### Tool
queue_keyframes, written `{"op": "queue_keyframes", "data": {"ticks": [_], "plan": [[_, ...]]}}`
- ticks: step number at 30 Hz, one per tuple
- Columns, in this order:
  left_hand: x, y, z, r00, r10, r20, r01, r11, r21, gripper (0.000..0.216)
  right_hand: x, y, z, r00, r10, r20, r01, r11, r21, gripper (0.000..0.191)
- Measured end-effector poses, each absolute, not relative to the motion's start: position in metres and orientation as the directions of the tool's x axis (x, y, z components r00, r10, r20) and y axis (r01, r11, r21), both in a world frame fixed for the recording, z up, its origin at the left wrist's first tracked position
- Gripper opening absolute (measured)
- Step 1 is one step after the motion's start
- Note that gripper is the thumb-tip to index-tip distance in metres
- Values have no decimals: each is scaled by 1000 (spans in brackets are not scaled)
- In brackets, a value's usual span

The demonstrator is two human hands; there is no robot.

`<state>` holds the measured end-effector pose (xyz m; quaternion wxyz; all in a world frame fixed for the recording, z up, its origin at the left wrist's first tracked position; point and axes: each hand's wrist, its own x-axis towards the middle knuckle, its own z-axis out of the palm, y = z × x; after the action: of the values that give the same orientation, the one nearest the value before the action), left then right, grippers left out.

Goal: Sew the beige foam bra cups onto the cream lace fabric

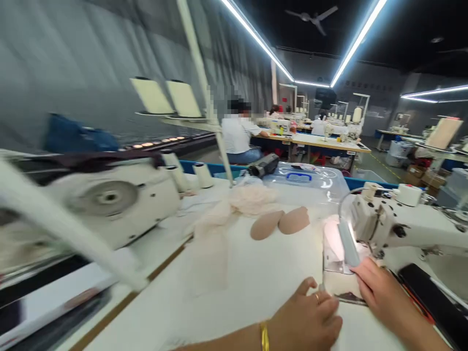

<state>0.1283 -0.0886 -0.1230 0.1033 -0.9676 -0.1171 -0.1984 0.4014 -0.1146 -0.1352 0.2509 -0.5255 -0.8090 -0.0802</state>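
A white sewing machine [402,224] stands at the right, its lamp lighting the needle plate. A small pale fabric piece [341,285] lies on the plate under the machine's head. My left hand [303,321], with a gold bangle and a ring, rests on the table with its fingers curled on the fabric's left edge. My right hand [383,292] lies flat on the fabric's right side, fingers stretched toward the needle. Two tan bra cups [280,223] sit side by side on the white table [237,292], farther back.
A heap of pale fabric [252,199] and a clear plastic box [310,180] with a blue handle lie behind the cups. Another sewing machine [109,200] and thread cones [203,174] fill the left. A black phone [431,292] lies at the right. A person [237,134] sits at a far table.
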Motion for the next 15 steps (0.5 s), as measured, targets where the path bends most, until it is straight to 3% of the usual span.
{"op": "queue_keyframes", "data": {"ticks": [2,4,7,11,13,15], "plan": [[101,-102,-124,869,248,429,324,-939,-114,4,411,-111,-148,-349,769,536,868,481,-124,32],[66,-108,-117,786,423,450,485,-874,-27,19,420,-105,-161,-401,728,557,841,533,-92,30],[9,-109,-99,545,683,486,758,-649,62,35,429,-99,-171,-466,666,583,811,585,-21,30],[-35,-99,-96,275,822,498,926,-366,93,36,424,-99,-165,-479,642,599,804,595,6,28],[-32,-99,-103,348,829,437,885,-445,139,31,412,-104,-154,-489,661,569,798,603,-13,23],[-17,-106,-111,520,759,392,739,-630,240,14,396,-115,-138,-511,687,516,786,616,-41,23]]}}
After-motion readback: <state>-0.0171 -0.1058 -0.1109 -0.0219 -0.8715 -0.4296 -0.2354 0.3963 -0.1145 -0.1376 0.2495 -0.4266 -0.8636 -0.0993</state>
